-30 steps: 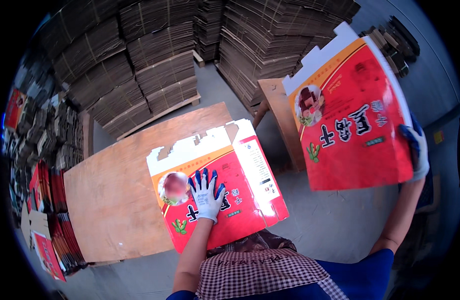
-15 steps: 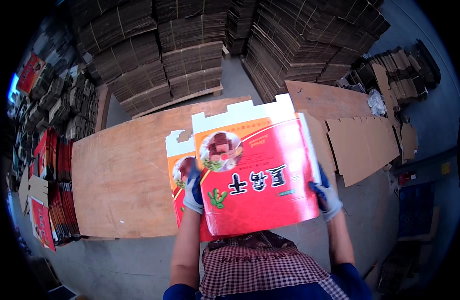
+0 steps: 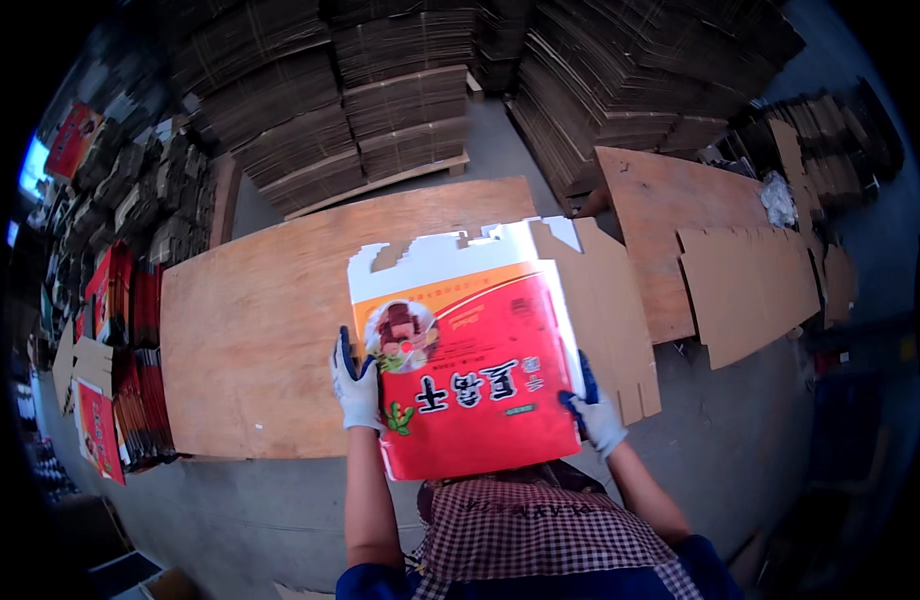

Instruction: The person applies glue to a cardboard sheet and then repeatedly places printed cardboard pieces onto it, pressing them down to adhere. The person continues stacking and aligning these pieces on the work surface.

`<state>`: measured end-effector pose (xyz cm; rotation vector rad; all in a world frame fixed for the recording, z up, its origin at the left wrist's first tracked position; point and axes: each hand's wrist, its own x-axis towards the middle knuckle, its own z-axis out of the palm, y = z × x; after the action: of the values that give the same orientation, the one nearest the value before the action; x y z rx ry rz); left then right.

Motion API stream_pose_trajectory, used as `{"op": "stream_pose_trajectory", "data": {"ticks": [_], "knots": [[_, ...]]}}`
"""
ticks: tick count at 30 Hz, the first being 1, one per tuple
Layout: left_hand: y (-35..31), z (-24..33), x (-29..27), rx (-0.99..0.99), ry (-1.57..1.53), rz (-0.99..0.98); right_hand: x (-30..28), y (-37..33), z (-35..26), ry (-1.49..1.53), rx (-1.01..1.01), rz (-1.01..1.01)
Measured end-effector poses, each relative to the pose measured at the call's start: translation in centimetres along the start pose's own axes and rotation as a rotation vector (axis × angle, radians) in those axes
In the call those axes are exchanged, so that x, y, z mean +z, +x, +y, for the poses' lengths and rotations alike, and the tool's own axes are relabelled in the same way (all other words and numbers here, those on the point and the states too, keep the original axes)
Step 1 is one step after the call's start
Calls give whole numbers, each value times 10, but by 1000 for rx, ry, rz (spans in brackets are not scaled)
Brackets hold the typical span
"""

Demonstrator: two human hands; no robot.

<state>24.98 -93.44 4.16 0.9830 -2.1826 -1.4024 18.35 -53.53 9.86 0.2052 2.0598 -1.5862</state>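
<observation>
A flat printed carton sheet, red and orange with a food picture and white notched flaps on its far edge, lies in front of my apron, overlapping the table's near edge. My left hand, in a white and blue glove, is beside its left edge with fingers stretched and thumb apart. On the opposite edge, my right hand, gloved alike, grips with its fingertips on the printed face. Whether another sheet lies beneath is hidden. Plain brown cardboard sticks out to the right under the printed sheet.
A wooden table spreads out leftward; another wooden board bears brown cardboard at right. Tall bundled cardboard stacks stand beyond. Red folded cartons are piled at far left. Crumpled clear plastic lies far right.
The printed sheet has moved left and now covers the second printed sheet that showed behind it. My left hand's fingers have come away from its edge. More brown cardboard shows at right.
</observation>
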Motion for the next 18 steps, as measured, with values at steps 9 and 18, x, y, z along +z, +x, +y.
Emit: {"op": "stream_pose_trajectory", "data": {"ticks": [9, 18], "knots": [[-49, 125, 142, 589, 629, -472, 10, -2, -8, -591, -154, 149], [-49, 110, 162, 604, 717, -481, -115, 49, -33, -382, 43, 553]]}}
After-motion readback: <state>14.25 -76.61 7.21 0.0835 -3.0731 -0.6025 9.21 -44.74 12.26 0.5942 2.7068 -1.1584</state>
